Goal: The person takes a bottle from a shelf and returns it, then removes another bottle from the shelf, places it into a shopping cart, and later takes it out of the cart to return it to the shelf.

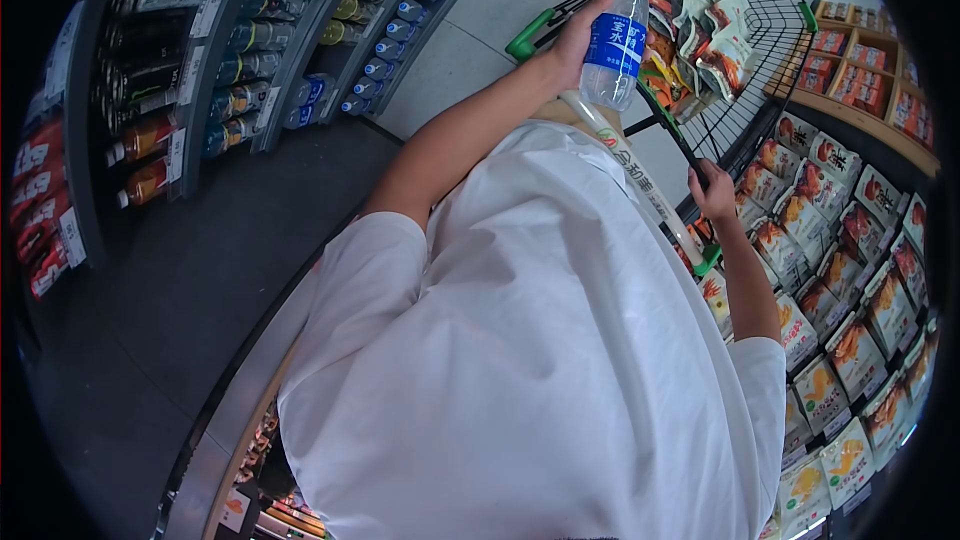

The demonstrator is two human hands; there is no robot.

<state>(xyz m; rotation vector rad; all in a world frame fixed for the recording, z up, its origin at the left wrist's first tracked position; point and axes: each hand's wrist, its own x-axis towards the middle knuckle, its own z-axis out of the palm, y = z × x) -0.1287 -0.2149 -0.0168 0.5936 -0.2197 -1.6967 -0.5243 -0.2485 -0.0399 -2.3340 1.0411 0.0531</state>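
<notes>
My left hand [582, 40] is wrapped around a clear plastic water bottle [615, 45] with a blue label and a white cap. The bottle is upright, above the handle of a shopping cart [775, 0]. My right hand [712, 192] is closed on a black bar of the cart's frame, beyond the white handle bar [640, 175] with its green ends. Inside the cart basket lie several snack bags [715, 40], mostly white and orange. The left hand's fingers are partly hidden behind the bottle.
Drink shelves [265, 50] with bottles, cans and price tags stand on the left, beside dark floor tiles [230, 270]. Racks of packaged snacks [840, 270] line the right side. A wooden shelf [870, 65] with red packs is at the upper right.
</notes>
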